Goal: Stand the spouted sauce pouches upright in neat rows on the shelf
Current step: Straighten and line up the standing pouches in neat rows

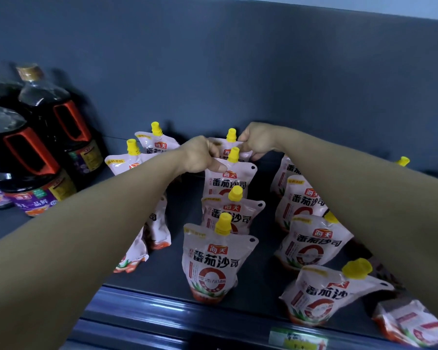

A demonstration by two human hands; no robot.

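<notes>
Light: dim, bluish. Shadows: soft, behind pouches [213,261] beyond the grip. Glare: streaks on bottles [42,107] left of grip. Blur: bottles, nearest right pouches. Edges: wide-angle bending.

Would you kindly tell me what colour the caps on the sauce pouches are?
Yellow caps, clearest in the head view.

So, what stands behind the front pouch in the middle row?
Behind the front pouch stand three more: second pouch, third pouch, rear pouch. Each hides the next one's base. The left hand and right hand pinch the rear one.
</notes>
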